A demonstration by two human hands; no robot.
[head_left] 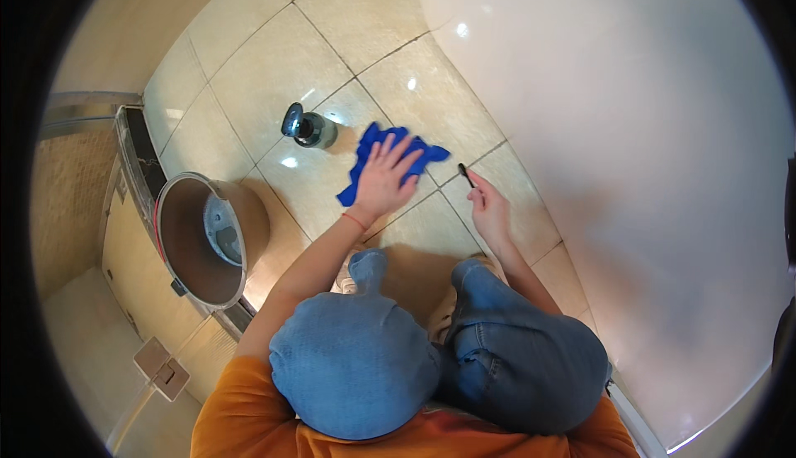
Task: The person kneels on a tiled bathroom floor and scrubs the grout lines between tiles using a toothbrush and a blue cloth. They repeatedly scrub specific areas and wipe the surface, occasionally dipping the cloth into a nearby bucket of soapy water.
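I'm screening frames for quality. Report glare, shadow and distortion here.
Head view: ceiling-light glare spots on the glossy floor tiles and white tub wall; soft shadow under the crouching person's knees; fisheye bends grout lines, black vignette rings the rim; left hand on the blue cloth is sharp.

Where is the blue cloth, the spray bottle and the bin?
blue cloth (371,137): head view, upper left corner of the cloth.
spray bottle (317,130): head view, bottle body.
bin (192,238): head view, inner wall.
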